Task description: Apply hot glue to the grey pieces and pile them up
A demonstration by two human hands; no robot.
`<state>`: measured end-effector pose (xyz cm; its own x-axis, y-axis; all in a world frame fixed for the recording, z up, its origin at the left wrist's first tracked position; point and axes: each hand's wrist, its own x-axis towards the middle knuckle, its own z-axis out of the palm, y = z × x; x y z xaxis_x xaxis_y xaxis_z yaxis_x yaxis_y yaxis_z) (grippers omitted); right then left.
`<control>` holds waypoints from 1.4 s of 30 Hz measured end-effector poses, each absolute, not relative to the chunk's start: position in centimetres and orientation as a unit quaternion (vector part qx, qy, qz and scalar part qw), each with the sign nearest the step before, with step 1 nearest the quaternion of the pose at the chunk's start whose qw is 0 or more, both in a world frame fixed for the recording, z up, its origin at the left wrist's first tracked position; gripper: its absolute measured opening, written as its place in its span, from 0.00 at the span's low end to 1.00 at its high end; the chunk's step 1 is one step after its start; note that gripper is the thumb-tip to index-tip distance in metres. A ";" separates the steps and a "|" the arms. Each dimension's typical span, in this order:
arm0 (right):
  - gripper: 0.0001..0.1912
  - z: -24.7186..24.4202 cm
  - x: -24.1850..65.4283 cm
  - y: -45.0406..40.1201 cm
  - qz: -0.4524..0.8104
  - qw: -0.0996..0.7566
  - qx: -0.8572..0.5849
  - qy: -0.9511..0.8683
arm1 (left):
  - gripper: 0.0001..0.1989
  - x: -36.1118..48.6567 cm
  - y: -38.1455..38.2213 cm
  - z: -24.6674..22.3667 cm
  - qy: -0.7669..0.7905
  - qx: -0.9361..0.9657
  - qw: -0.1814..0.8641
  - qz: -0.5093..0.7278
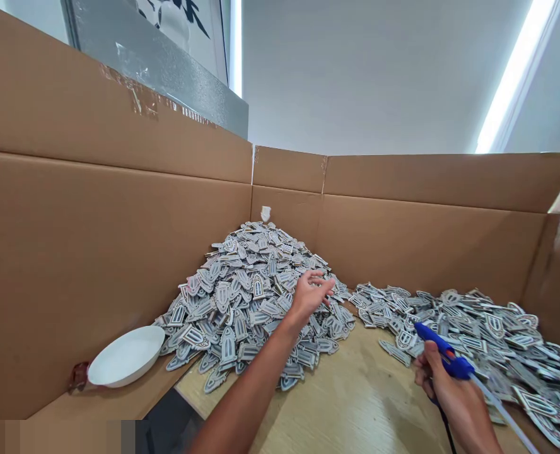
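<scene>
My left hand (pixel 311 294) is stretched out over the right side of a tall heap of grey, window-shaped flat pieces (pixel 242 296). Its fingers are apart and I see nothing held in them. Lower right, my right hand (pixel 450 384) is closed around a blue glue gun (pixel 443 350), whose tip points up and left. A white glue stick (pixel 502 403) sticks out of the gun's back end, and a dark cord hangs below. Behind and right of that hand lies a second, lower heap of similar grey pieces (pixel 478 328).
Cardboard walls (pixel 119 246) stand around the wooden table (pixel 355 391). At the left a white oval dish (pixel 127 357) leans beside a small dark red object (pixel 79 376). A dark gap shows at the table's lower left edge.
</scene>
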<state>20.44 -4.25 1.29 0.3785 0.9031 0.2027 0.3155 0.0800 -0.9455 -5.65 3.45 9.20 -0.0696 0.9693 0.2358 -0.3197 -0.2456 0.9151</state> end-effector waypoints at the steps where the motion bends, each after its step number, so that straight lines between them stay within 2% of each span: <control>1: 0.41 1.3 20.3 -4.3 0.269 0.548 -0.622 -0.491 | 0.22 -5.0 3.1 8.2 0.364 0.469 0.503 0.627; 8: 0.38 0.9 20.5 -4.3 0.274 0.561 -0.615 -0.481 | 0.16 -3.3 2.9 4.5 0.423 0.524 0.460 0.578; 14: 0.37 1.2 20.5 -4.3 0.252 0.536 -0.645 -0.482 | 0.01 -2.2 1.8 2.5 0.420 0.642 0.376 0.519; 17: 0.34 1.2 20.9 -4.5 0.157 0.500 -0.713 -0.465 | 0.04 -1.5 1.0 1.9 0.412 0.700 0.335 0.478; 20: 0.26 0.6 21.9 -4.4 0.047 0.444 -0.754 -0.482 | 0.06 -1.0 0.5 1.3 0.413 0.746 0.279 0.442; 27: 0.07 -1.9 22.3 -2.8 -0.035 0.334 -0.690 -0.642 | 0.08 -0.8 0.3 0.2 0.431 0.805 0.191 0.360; 33: 0.10 -2.0 21.3 -2.3 -0.029 0.240 -0.714 -0.657 | 0.08 -0.8 0.1 -0.3 0.446 0.815 0.172 0.327; 42: 0.07 -1.1 21.3 -2.9 -0.037 0.215 -0.730 -0.648 | 0.09 -0.5 -0.8 -0.4 0.435 0.824 0.192 0.309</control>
